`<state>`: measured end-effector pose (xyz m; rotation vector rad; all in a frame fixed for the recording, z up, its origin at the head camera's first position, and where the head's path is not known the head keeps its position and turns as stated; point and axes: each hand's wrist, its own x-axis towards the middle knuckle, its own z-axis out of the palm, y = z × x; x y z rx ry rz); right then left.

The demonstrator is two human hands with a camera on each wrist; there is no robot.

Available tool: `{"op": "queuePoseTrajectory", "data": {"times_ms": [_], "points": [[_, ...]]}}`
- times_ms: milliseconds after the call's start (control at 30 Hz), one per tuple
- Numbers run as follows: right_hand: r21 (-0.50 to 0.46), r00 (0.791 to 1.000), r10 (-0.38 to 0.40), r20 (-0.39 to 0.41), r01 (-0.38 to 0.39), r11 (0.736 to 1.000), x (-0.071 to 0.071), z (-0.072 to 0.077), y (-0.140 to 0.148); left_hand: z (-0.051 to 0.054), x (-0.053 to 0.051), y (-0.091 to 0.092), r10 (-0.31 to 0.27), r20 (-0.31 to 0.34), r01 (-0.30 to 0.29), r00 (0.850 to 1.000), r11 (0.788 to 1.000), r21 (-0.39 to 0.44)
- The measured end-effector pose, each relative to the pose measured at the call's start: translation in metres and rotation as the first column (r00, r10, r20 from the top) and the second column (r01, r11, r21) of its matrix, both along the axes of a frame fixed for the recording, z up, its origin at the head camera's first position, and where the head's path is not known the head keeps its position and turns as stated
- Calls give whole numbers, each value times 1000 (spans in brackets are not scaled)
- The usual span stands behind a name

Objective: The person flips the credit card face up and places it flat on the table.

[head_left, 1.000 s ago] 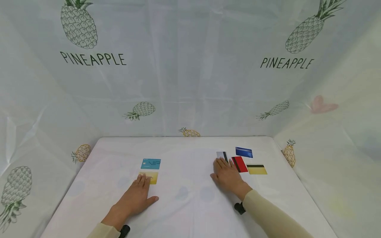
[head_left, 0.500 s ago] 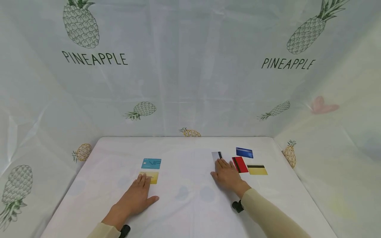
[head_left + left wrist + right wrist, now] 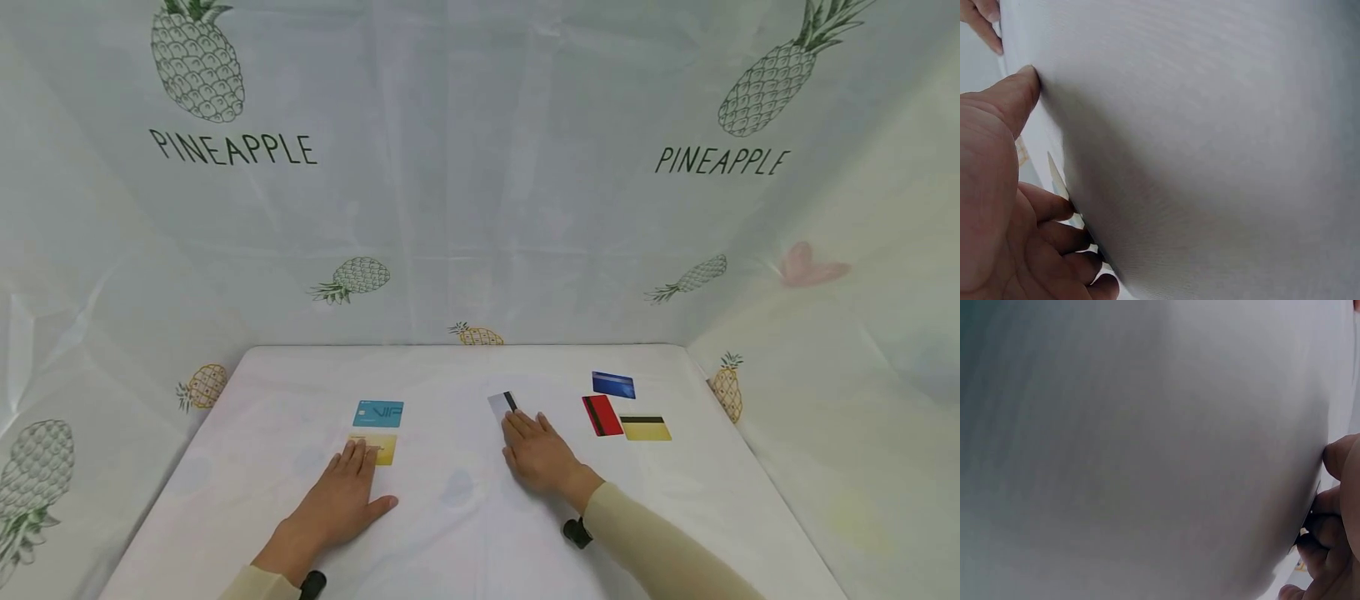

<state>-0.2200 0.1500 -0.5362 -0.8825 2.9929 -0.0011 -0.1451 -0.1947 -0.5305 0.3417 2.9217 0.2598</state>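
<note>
In the head view my left hand (image 3: 340, 498) rests flat, its straight fingertips on a gold card (image 3: 386, 450) whose left part they cover. Just beyond that lies a teal card (image 3: 378, 413) marked VIP. My right hand (image 3: 542, 457) presses its extended fingertips on the near part of a silver card (image 3: 500, 406) with a black stripe, which lies tilted near the table's middle. The left wrist view shows the left fingers (image 3: 1063, 237) on the card's edge, thumb spread on the cloth. In the right wrist view the right fingers (image 3: 1329, 528) touch down at a thin card edge.
Right of my right hand lie a red card (image 3: 603, 415), a blue card (image 3: 613, 385) and a yellow card (image 3: 646, 428), each with a stripe. The white-covered table (image 3: 450, 550) is bounded behind and at the sides by pineapple-print sheeting (image 3: 480, 192).
My right hand has slid left with the silver card beneath its fingertips, away from the red card, and the card has turned slightly. The left hand stays on the gold card.
</note>
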Motion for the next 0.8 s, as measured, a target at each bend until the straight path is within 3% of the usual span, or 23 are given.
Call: {"op": "queuePoseTrajectory", "data": {"times_ms": [267,500,633,800], "points": [[6,997,76,-31,-76,997,9,-2,-9,0,0,2,1,-25,0,1000,1000,10],[35,985,155,-74,-153,988,17,-3,-15,5,-4,20,-61,-100,67,993,996,56],[45,977,196,-81,-193,980,20,-6,-20,10,-10,43,-118,-79,124,990,989,76],[57,966,250,-71,-246,968,26,-7,-27,11,-22,72,-246,-58,249,968,967,52]]}}
